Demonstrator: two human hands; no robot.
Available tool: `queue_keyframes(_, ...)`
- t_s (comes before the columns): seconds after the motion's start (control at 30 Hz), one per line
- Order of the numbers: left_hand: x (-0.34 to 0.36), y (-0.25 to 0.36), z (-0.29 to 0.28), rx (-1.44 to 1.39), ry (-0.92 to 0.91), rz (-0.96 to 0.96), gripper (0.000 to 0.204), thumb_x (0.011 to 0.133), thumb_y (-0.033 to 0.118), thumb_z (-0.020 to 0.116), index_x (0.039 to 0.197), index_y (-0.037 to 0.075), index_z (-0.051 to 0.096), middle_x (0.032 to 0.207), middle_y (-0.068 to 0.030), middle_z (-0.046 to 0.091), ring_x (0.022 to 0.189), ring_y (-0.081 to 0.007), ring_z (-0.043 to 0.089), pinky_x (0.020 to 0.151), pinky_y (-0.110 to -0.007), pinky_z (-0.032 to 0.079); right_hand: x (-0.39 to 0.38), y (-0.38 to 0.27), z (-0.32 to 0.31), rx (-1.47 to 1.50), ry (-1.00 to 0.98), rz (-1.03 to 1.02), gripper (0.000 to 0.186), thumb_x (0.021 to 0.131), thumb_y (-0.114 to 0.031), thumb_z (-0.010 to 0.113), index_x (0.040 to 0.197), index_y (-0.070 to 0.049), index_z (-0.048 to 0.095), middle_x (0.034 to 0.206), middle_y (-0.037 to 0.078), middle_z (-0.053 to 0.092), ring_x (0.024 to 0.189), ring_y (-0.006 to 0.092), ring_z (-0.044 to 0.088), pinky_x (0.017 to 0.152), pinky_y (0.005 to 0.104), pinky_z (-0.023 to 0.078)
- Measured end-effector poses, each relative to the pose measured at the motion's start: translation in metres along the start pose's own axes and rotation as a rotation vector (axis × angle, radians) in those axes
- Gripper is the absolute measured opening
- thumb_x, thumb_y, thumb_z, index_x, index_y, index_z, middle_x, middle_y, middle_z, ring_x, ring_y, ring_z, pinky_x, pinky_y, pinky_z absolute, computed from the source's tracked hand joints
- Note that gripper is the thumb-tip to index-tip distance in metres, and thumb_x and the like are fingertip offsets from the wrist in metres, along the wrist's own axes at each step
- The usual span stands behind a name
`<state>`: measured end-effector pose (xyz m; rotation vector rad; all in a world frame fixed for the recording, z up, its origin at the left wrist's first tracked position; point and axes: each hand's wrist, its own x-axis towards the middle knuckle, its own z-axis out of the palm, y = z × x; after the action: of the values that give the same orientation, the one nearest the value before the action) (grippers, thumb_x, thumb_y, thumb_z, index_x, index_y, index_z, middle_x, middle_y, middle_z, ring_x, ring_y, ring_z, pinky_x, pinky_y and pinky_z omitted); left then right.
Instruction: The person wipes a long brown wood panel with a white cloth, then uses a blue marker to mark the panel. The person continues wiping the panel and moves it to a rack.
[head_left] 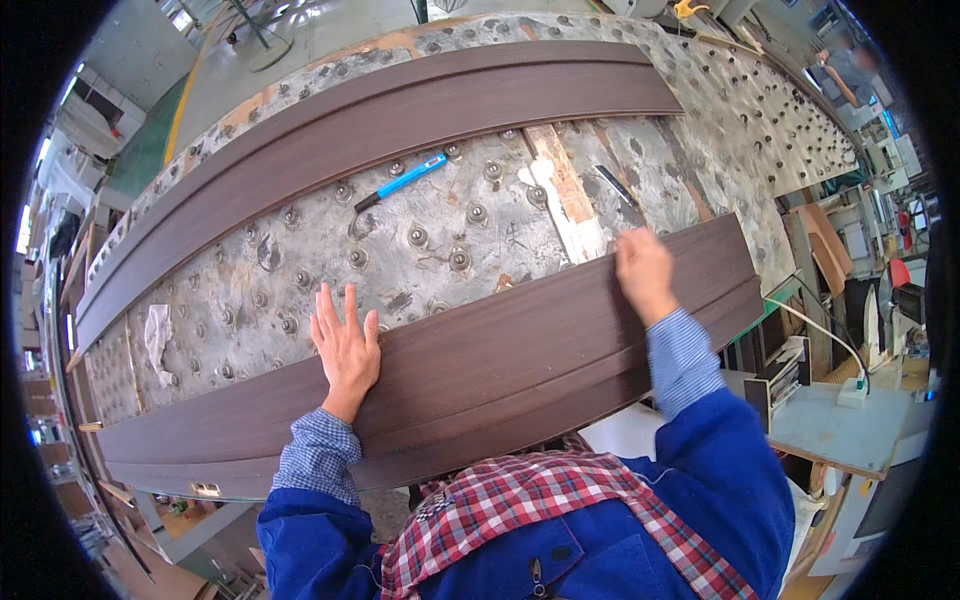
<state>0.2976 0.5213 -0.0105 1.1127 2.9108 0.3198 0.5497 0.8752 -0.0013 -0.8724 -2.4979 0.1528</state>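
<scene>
A long dark-brown wooden board (500,350) with a grooved strip lies along the near side of the table in front of me. My left hand (345,350) rests on its far edge, fingers spread and stretched out, holding nothing. Over the right part of the same board, my right hand (645,272) is closed with its fingers curled in, slightly blurred. What it holds, if anything, is hidden. A second brown board (420,100) of similar shape lies across the far side. Between the boards are a blue pen-like marker (405,182) with a black end and a thin dark blade-like strip (614,185).
The worn metal table (530,245) is studded with several ball rollers. A pale, scraped strip (565,195) crosses it. A crumpled white cloth (158,340) lies at the left. Beyond the table's right end stands another person (850,75); a grey side table (835,430) sits at the right.
</scene>
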Motion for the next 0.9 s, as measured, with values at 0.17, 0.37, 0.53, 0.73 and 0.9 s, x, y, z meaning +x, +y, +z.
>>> queue_keyframes(0.17,-0.001,0.001,0.0,-0.063,0.014,0.004,0.056,0.096,0.039,0.035,0.14,0.006,0.03,0.146,-0.0218,0.019,0.135,-0.0367,0.02,0.109,-0.049,0.014,-0.029,-0.182,0.045,0.252,-0.018,0.005,0.006,0.076,-0.011,0.052,0.072,-0.011,0.056,0.074,0.007,0.052,0.067,0.0268,0.055,0.054,0.039,0.046)
queue_keyframes(0.37,-0.001,-0.008,0.001,-0.236,0.073,0.0,0.057,0.096,0.037,0.035,0.14,0.002,0.026,0.144,-0.0218,0.025,0.134,-0.0348,0.023,0.109,-0.046,0.016,-0.034,-0.26,0.068,0.444,-0.02,-0.166,0.008,0.081,-0.015,0.054,0.08,-0.01,0.059,0.077,0.007,0.057,0.072,0.025,0.058,0.059,0.0357,0.049)
queue_keyframes(0.53,-0.007,-0.009,-0.006,-0.244,0.061,-0.032,0.058,0.096,0.038,0.034,0.14,0.001,0.025,0.144,-0.0213,0.026,0.134,-0.034,0.024,0.109,-0.046,0.016,-0.01,-0.092,0.012,0.0,0.166,0.07,0.013,0.084,-0.015,0.054,0.087,-0.006,0.064,0.081,0.01,0.059,0.074,0.0297,0.058,0.062,0.041,0.046)
queue_keyframes(0.73,-0.003,-0.001,0.0,-0.256,0.032,-0.002,0.059,0.096,0.039,0.034,0.141,0.001,0.024,0.144,-0.0212,0.027,0.134,-0.0334,0.024,0.109,-0.045,0.016,-0.023,-0.034,0.004,0.046,0.199,0.124,0.008,0.08,-0.01,0.06,0.087,-0.006,0.064,0.08,0.011,0.057,0.072,0.0323,0.058,0.062,0.0393,0.048)
queue_keyframes(0.9,-0.004,-0.003,-0.001,-0.238,0.02,-0.015,0.06,0.096,0.039,0.032,0.141,0.0,0.023,0.143,-0.021,0.029,0.134,-0.0332,0.025,0.109,-0.045,0.016,-0.037,-0.158,0.03,0.307,0.1,0.112,0.01,0.078,-0.007,0.059,0.088,-0.006,0.061,0.077,0.012,0.054,0.07,0.0307,0.056,0.06,0.0384,0.047)
